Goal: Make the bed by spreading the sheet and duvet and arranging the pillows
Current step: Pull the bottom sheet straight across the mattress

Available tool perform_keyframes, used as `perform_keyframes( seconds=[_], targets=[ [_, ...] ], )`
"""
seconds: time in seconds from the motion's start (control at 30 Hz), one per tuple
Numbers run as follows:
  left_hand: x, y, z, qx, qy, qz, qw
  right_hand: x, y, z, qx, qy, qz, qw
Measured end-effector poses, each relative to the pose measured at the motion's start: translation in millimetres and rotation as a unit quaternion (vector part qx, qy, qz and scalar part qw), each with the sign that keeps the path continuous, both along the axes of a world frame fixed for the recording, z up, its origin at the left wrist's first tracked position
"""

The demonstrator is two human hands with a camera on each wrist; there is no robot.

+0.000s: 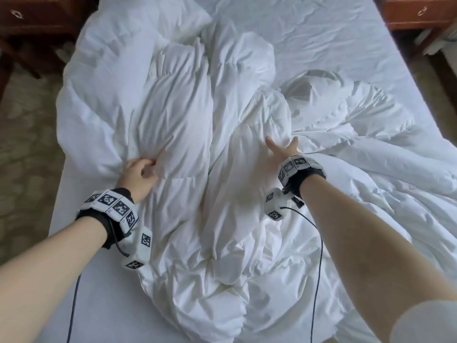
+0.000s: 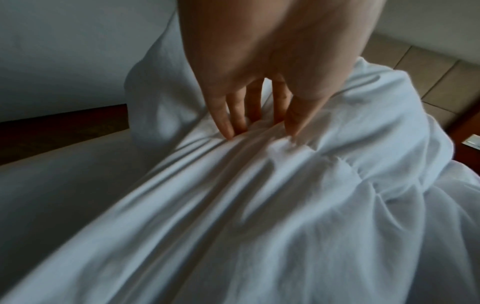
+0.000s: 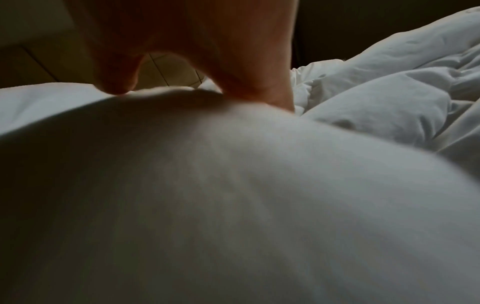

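A crumpled white duvet lies heaped down the middle of the bed, over a white sheet. A white pillow lies at the far left corner. My left hand grips a bunched fold at the duvet's left side. In the left wrist view the fingers and thumb of that hand pinch a ridge of the duvet. My right hand is spread over a hump in the middle of the duvet. In the right wrist view, thumb and fingers of the right hand straddle the hump, fingertips hidden.
Dark wooden nightstands stand at the far left and far right of the bed. Patterned carpet runs along the left side. Black cables hang from both wrist cameras over the bedding.
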State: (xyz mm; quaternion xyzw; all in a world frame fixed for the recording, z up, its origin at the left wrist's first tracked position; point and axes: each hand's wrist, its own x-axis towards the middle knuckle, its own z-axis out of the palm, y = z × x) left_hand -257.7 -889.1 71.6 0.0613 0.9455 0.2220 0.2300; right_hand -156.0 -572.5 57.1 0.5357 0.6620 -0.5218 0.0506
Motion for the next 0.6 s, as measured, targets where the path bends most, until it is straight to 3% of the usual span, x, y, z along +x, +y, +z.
perform_keyframes(
  seconds=[0.1,0.2,0.4,0.5,0.6],
  targets=[
    [-6.4,-2.4,-5.3,-0.003,0.008,0.001,1.0,-14.0,2.1,4.6,-0.039,0.03,-0.002,0.999],
    [-12.0,-6.5,-1.2,0.017,0.023,0.006,1.0,-33.8,-15.0,25.6,-0.002,0.058,0.059,0.997],
    [-24.9,-16.7,44.7,0.198,0.032,0.11,0.973,-44.7,-87.7,92.2,-0.041,0.161,0.129,0.978],
    [-30.7,-26.1,76.7,0.272,0.001,0.078,0.959,-33.7,-143.9,127.7,-0.06,0.203,0.197,0.957],
    [-28.5,-38.0,108.7,0.336,-0.057,0.046,0.939,-26.0,-195.2,150.7,-0.034,0.177,0.309,0.934]
  ],
)
